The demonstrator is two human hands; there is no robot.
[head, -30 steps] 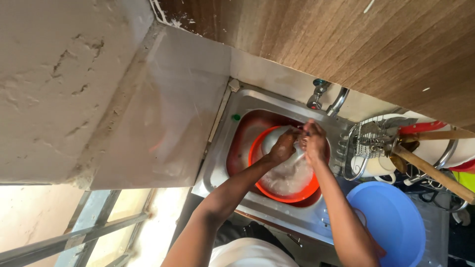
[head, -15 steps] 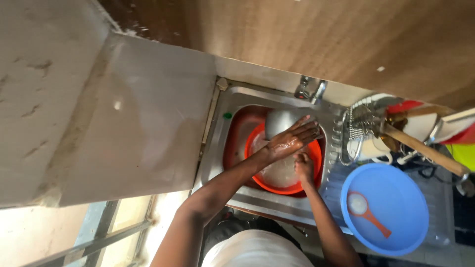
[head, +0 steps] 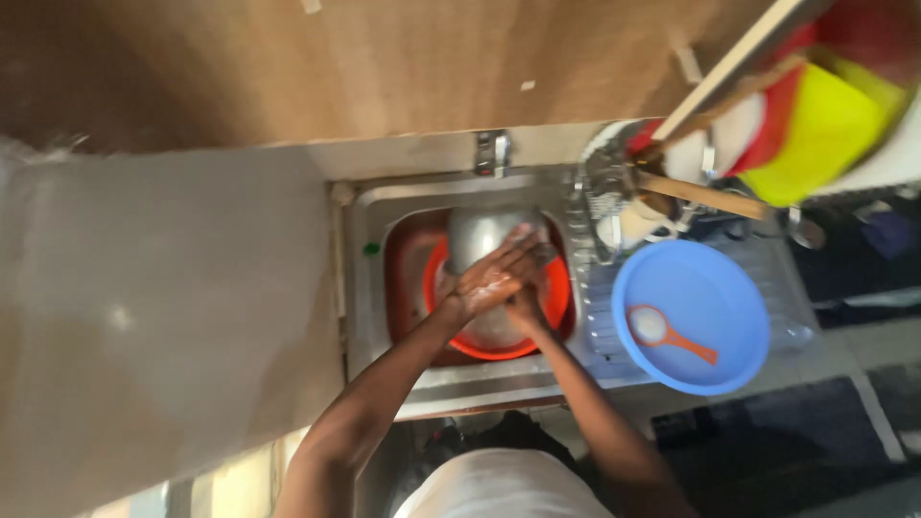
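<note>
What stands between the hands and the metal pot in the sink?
Nothing visible does. The left hand lies soapy on the metal pot, which sits in the orange basin inside the sink. The right hand is right below it, partly hidden by the left hand, close against the pot too.

Steel sink unit; blue basin on its drainboard.

right hand under left hand, yellow container cut off
</note>
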